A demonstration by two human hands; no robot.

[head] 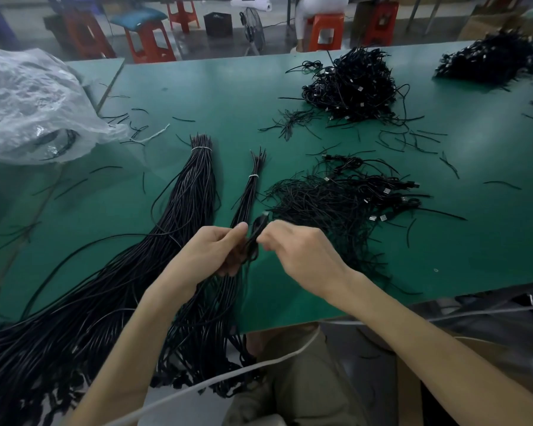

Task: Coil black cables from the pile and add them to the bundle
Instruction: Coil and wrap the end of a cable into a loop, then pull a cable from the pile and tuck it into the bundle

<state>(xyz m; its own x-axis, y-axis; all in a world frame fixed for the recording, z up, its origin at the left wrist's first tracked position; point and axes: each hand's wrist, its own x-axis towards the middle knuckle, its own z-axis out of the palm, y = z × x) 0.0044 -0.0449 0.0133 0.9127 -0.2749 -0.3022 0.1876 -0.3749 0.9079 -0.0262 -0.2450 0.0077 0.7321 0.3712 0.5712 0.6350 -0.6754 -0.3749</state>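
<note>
The table top [216,96] was a smooth green matt sheet with a faint sheen under the light; the held cable [254,238], the pile [336,204] and the tied bundle [194,179] had smooth black plastic sheathing, dully glossy; the connectors [386,191] in the pile showed bright metal; the bag [28,103] was clear, crinkled, shiny plastic film; the stools [150,41] were glossy red plastic; the trousers [302,379] were matt beige cloth; the box [486,24] was plain brown cardboard.
</note>
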